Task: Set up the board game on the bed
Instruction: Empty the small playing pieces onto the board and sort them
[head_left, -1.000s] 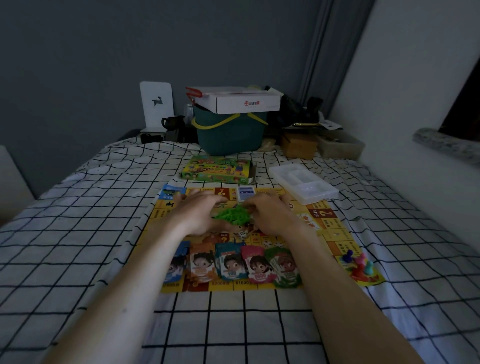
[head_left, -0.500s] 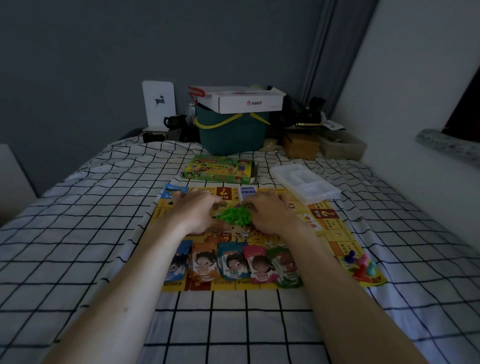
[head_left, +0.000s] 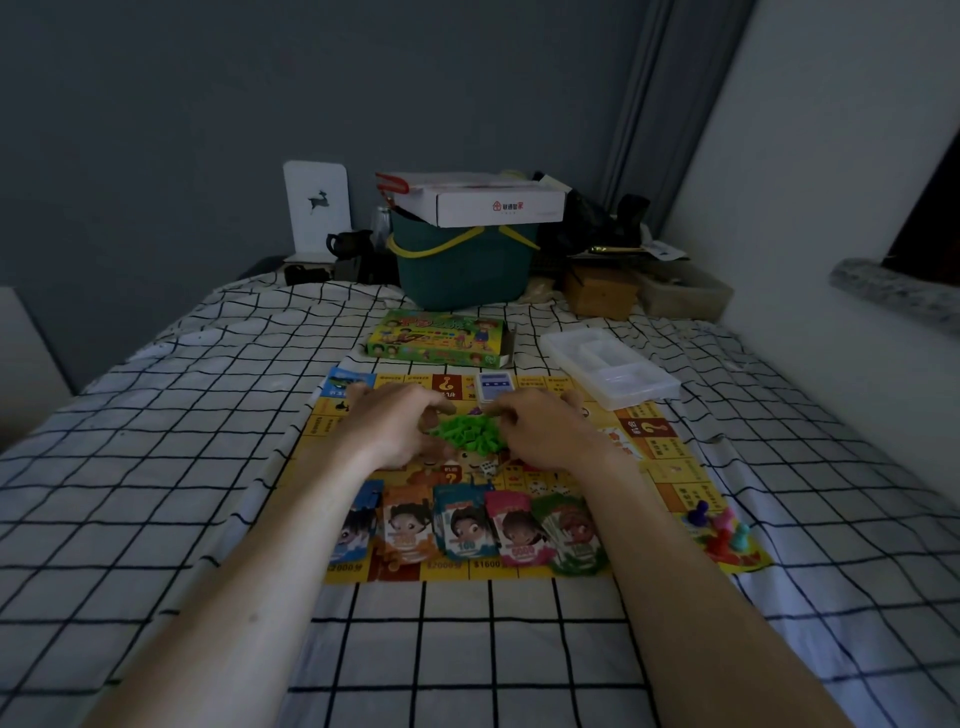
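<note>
Both hands, the left hand (head_left: 400, 426) and right hand (head_left: 545, 431), cup the green pieces (head_left: 467, 432) on the board (head_left: 675, 467), which I think need sorting next.

There is 1 view only, from a wide-angle camera worn on the person's head. It looks forward and down along the bed (head_left: 156, 467), with both forearms reaching out from the near edge of the frame. The game board (head_left: 670, 467) lies at mid-distance in the centre. At the far end the grey wall (head_left: 182, 104) rises, and straight lines bow toward the frame edges.
</note>
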